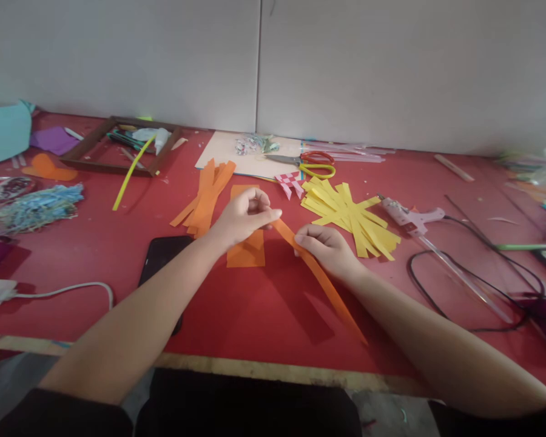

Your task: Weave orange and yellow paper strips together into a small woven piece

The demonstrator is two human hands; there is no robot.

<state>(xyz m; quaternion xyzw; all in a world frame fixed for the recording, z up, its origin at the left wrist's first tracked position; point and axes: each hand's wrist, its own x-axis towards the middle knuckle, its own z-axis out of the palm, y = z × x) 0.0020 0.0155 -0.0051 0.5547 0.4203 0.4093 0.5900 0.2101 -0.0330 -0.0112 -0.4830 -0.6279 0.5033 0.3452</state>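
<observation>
An orange paper strip [330, 291] slants between my hands, its long free end hanging down to the right over the red table. My left hand [248, 213] pinches its upper end between thumb and fingers. A little lower, my right hand [325, 246] grips the same strip, thumb on top. Beneath my left hand lies a flat orange paper piece [246, 255], partly covered. A pile of orange strips [208, 197] rests to the left of it. Yellow strips [350, 215] lie crossed in a heap just beyond my right hand, and a small pink-and-white woven paper piece [290, 184] sits between the piles.
Scissors [303, 162] lie on a pale sheet [213, 152] at the back. A pink glue gun [409, 215] with a black cord [412, 273] occupies the right. My left forearm partly covers a black phone [166, 261]. A brown frame [88, 145] stands back left.
</observation>
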